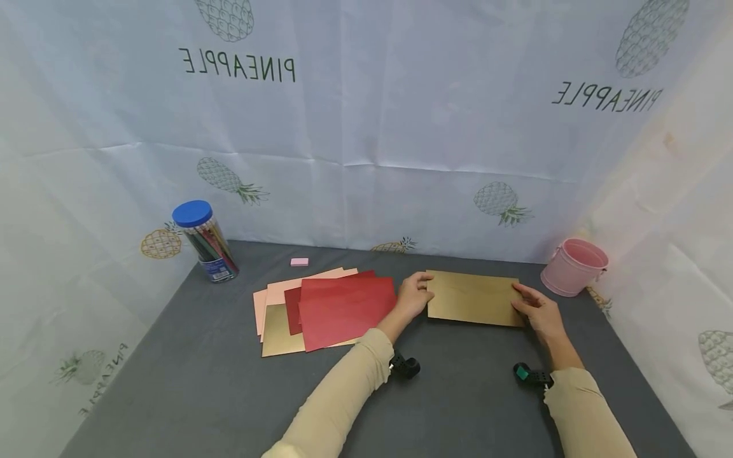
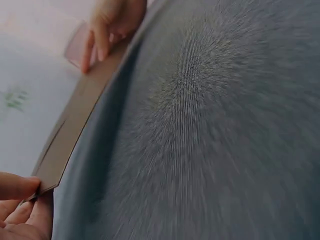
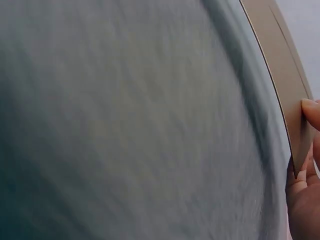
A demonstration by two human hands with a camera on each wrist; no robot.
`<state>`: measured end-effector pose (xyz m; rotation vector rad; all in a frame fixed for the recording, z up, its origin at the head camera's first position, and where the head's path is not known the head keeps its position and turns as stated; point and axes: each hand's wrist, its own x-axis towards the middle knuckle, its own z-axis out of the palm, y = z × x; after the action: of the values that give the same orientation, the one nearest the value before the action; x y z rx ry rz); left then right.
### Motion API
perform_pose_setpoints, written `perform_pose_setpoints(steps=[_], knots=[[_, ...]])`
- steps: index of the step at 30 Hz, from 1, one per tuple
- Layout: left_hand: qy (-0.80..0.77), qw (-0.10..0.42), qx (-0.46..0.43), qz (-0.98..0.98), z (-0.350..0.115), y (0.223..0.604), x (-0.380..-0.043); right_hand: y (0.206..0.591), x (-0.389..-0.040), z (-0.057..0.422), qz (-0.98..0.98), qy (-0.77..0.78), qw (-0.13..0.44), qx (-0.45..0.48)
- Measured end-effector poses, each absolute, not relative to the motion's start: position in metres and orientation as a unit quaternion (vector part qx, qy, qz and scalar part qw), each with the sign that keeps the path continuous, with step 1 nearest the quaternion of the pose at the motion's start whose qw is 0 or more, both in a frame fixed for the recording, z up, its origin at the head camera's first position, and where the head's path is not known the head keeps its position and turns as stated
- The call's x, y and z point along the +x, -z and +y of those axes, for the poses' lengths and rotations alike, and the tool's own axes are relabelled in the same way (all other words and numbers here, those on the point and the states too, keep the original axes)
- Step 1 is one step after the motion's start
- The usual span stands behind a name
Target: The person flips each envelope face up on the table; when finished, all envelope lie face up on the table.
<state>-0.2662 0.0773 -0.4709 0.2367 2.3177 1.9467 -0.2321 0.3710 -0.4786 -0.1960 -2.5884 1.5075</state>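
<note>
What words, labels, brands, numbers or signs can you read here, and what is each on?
"PINEAPPLE", mirrored: upper left of the patterned curtain.
"PINEAPPLE", mirrored: upper right of the curtain.
Slanted lettering, lower left on the curtain: too small to read surely.
Blue-lidded jar: its label is too small to read.

Head cam's up high, facing forward and down over the table (image 1: 189, 394). Wrist cams sit way closer, pretty tilted, mostly just table. All three share the gold paper (image 1: 472, 298) and right hand (image 1: 540, 312).
</note>
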Motion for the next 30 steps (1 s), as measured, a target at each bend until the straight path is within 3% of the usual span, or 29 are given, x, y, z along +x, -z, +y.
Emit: perform_pose_setpoints(steps=[8,21,30], knots=[[-0.610,0.045,0.039,0.790,0.105,0.482,-0.277,0.484,-0.244,0.385,-0.898,-0.427,0.055,-0.089],[-0.511,-0.046,0.069,0.856,0.119,0.486,-0.281,0.493,-0.253,0.388,-0.915,-0.378,0.071,-0.123],[-0.465,-0.012,0.098,0.880,0.115,0.484,-0.282,0.494,-0.250,0.392,-0.909,-0.386,0.075,-0.136]])
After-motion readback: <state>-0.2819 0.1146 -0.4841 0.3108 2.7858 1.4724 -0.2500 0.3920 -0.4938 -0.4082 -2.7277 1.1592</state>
